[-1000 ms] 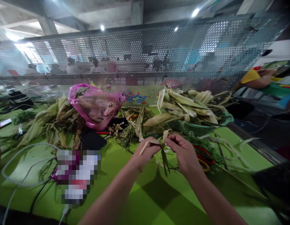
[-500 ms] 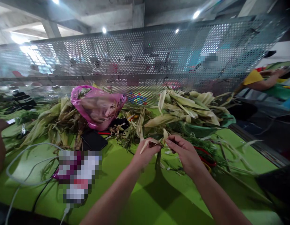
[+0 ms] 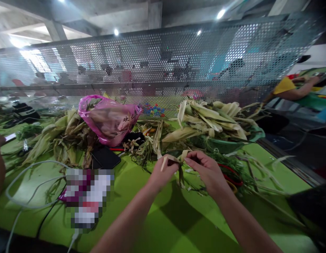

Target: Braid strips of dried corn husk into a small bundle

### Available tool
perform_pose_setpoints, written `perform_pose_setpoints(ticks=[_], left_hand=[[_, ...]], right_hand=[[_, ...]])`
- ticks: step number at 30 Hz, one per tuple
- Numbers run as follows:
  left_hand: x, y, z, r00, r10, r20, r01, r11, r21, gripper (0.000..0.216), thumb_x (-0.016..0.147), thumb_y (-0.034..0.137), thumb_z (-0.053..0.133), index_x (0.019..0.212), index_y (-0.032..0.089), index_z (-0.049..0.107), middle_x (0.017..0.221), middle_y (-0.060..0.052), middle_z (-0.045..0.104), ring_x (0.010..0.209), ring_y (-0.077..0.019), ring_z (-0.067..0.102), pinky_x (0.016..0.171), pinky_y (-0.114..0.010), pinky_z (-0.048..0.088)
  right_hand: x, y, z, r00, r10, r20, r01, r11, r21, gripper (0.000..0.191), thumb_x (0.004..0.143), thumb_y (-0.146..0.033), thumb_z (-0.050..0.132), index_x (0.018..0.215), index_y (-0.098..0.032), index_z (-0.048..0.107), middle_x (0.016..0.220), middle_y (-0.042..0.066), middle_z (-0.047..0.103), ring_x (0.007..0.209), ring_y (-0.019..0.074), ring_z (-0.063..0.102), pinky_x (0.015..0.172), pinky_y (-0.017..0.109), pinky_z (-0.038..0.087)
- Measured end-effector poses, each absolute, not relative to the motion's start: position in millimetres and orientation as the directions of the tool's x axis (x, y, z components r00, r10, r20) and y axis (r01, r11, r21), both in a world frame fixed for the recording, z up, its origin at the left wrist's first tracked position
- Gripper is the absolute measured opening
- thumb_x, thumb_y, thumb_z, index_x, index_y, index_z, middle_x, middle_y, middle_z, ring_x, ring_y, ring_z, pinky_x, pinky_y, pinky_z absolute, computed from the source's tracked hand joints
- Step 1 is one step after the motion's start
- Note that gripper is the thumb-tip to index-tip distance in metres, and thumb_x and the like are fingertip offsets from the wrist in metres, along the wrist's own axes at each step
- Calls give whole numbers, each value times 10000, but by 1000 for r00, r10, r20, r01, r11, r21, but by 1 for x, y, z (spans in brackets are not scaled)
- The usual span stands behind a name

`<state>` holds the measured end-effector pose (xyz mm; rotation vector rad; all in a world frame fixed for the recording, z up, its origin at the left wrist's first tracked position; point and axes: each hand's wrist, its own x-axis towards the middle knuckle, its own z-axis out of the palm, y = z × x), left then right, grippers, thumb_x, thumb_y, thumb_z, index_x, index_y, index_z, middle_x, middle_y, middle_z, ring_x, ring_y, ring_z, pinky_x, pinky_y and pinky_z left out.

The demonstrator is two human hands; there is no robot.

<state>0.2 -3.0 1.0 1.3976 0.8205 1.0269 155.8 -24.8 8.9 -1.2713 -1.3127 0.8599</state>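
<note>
Above the green table, my left hand (image 3: pixel 164 172) is closed on a pale corn husk strip (image 3: pixel 170 159), one end of which curls over the fingers. My right hand (image 3: pixel 202 168) pinches a short pale husk piece (image 3: pixel 184 154) close beside it. Between the two hands the strips meet, and a darker greenish strip (image 3: pixel 181 175) hangs below; how they are joined is too small to make out. Just beyond my hands lies a heap of dry corn husks (image 3: pixel 210 119) in a green basket (image 3: pixel 228 147).
A pink plastic bag (image 3: pixel 110 121) stands left of centre, with more husks (image 3: pixel 62 137) beside it. In front lie a black phone (image 3: pixel 106 157), a blurred-out device with a white cable (image 3: pixel 33 163), and red-handled scissors (image 3: pixel 231 174) among green strands. A mesh partition (image 3: pixel 152 70) closes the back.
The short husk piece at my right hand, upright before, is now bent over toward the left hand. Both hands stay nearly in place, and the dangling strip has shifted slightly.
</note>
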Motion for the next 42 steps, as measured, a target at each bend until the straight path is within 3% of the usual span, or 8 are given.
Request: perform_pose_setpoints(ticks=[8, 13, 25, 31, 38, 42], left_hand=[[0, -6, -2, 308, 947, 95, -171, -43, 984, 93, 702, 219, 630, 674, 151, 575, 629, 27, 502, 619, -102, 418, 624, -234, 335], [0, -6, -3, 284, 958, 47, -215, 16, 976, 151, 663, 264, 689, 679, 148, 593, 621, 22, 517, 595, -97, 416, 607, -232, 329], [1, -2, -2, 368, 918, 145, -173, -85, 981, 44, 702, 193, 574, 673, 161, 574, 650, 16, 517, 651, -111, 426, 647, -243, 340], [3, -2, -4, 323, 945, 49, -173, 8, 985, 72, 706, 181, 593, 755, 157, 641, 642, 11, 534, 595, -96, 408, 603, -234, 333], [4, -3, -9, 266, 964, 9, -210, 49, 976, 89, 683, 229, 658, 703, 164, 602, 595, 25, 495, 562, -91, 404, 565, -225, 319], [2, -4, -7, 273, 960, 58, -225, 5, 974, 173, 706, 301, 682, 719, 163, 579, 627, 25, 516, 593, -97, 441, 591, -228, 343]], right_hand=[[153, -25, 8, 161, 969, 185, 134, 164, -977, 205, 720, -378, 726, 779, -196, 652, 745, -4, 602, 685, 148, 506, 650, 273, 397], [155, -24, 7, 165, 966, 200, 175, 171, -970, 225, 737, -403, 709, 797, -193, 656, 733, 7, 589, 663, 150, 489, 609, 270, 389], [157, -23, 6, 175, 966, 192, 173, 162, -972, 244, 727, -416, 711, 821, -195, 667, 747, 15, 612, 698, 167, 522, 653, 299, 413], [154, -26, 9, 150, 974, 172, 169, 146, -975, 217, 752, -402, 691, 828, -201, 659, 776, 20, 618, 706, 166, 514, 641, 288, 407], [154, -25, 6, 160, 966, 202, 173, 174, -969, 234, 754, -429, 691, 840, -214, 660, 780, 22, 626, 709, 176, 538, 647, 287, 427], [155, -24, 4, 114, 970, 217, 277, 179, -944, 237, 759, -431, 681, 842, -210, 661, 730, 11, 598, 679, 169, 513, 607, 279, 404]])
